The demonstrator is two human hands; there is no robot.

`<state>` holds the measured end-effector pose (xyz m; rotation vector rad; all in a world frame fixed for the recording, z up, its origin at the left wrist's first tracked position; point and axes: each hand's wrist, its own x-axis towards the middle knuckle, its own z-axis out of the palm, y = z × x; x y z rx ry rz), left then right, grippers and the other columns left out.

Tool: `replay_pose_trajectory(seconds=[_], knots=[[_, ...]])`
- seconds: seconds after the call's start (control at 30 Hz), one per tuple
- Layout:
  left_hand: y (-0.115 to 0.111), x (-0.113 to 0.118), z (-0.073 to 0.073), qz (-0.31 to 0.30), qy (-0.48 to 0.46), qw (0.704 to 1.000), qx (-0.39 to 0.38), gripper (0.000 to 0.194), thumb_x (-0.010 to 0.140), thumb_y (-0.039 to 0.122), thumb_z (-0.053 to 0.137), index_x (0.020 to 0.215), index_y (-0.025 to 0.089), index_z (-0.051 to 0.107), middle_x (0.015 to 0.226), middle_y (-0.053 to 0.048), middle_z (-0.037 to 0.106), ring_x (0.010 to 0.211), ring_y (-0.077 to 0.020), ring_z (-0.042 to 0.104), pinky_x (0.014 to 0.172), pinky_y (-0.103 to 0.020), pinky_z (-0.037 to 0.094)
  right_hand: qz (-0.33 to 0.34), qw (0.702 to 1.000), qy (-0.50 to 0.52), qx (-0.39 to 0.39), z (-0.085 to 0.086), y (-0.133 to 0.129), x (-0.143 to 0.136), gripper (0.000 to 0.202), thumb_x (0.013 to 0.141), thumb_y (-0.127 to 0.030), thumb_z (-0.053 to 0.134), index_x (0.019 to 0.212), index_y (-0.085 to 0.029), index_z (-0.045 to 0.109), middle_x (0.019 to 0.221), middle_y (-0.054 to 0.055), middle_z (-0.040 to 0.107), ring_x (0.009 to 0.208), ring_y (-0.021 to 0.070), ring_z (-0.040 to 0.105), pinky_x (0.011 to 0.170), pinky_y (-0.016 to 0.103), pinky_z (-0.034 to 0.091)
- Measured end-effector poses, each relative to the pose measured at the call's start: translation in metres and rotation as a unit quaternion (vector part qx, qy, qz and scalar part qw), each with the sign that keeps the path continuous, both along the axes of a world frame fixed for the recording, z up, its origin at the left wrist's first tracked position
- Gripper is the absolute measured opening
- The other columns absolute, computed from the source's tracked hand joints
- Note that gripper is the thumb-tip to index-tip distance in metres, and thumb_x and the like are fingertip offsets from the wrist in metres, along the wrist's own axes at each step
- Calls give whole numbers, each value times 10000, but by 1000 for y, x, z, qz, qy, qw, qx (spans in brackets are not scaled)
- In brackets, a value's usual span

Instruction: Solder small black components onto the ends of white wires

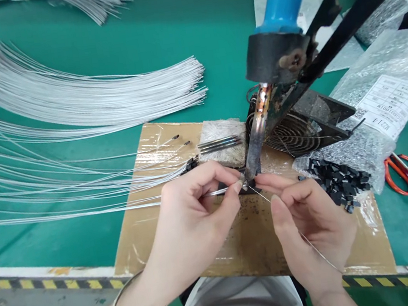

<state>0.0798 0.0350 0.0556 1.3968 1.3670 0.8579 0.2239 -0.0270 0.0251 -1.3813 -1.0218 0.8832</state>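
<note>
Under the tip of a mounted soldering iron point(259, 119), my left hand point(201, 214) pinches the end of a pale wire point(180, 199) that runs in from the left. My right hand point(309, 219) is closed on a thin strand of solder wire point(260, 194), whose front end reaches the iron's tip and whose tail trails down across the palm. Fingertips of both hands lie close together, one on each side of the tip. Whatever small part sits at the joint is mostly hidden by the fingers and the iron.
Cardboard point(154, 232) covers the work area. Small black connectors point(340, 181) lie heaped at right, near red-handled scissors point(402, 174) and a bubble-wrap bag point(393, 63). A round black fan point(293, 134) stands behind the iron. A bundle of white wires point(92, 98) lies at left.
</note>
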Motion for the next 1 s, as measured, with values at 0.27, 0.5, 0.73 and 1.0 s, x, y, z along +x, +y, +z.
replay_pose_trajectory(seconds=[0.27, 0.5, 0.73, 1.0], knots=[[0, 0, 1, -1, 2, 1000, -2, 109, 833, 182, 667, 734, 189, 712, 784, -29, 763, 585, -128, 605, 456, -228, 338, -16, 1000, 1, -21, 5, 0, -3, 170, 923, -117, 677, 829, -244, 610, 1170, 17, 823, 1061, 182, 793, 987, 339, 606], [0, 0, 3, -2, 6, 1000, -7, 111, 833, 191, 664, 733, 183, 713, 784, -44, 765, 602, -140, 623, 450, -225, 324, 6, 1000, -17, 15, -4, -2, 0, 167, 944, -113, 684, 861, -242, 618, 1196, 37, 816, 1099, 196, 789, 979, 339, 622], [-3, -2, -2, 0, -3, 1000, -3, 107, 847, 185, 677, 749, 190, 719, 807, -29, 769, 605, -128, 631, 456, -218, 340, 3, 999, -36, 9, 2, 0, 0, 164, 939, -125, 687, 838, -233, 616, 1172, 51, 825, 1065, 204, 802, 959, 335, 636], [-2, -1, -4, 6, 4, 1000, 11, 108, 838, 169, 669, 741, 191, 711, 830, -34, 772, 644, -141, 647, 468, -225, 363, -20, 999, -18, -24, 5, 0, -3, 168, 935, -150, 686, 815, -237, 607, 1156, 54, 827, 1059, 213, 799, 976, 379, 624]])
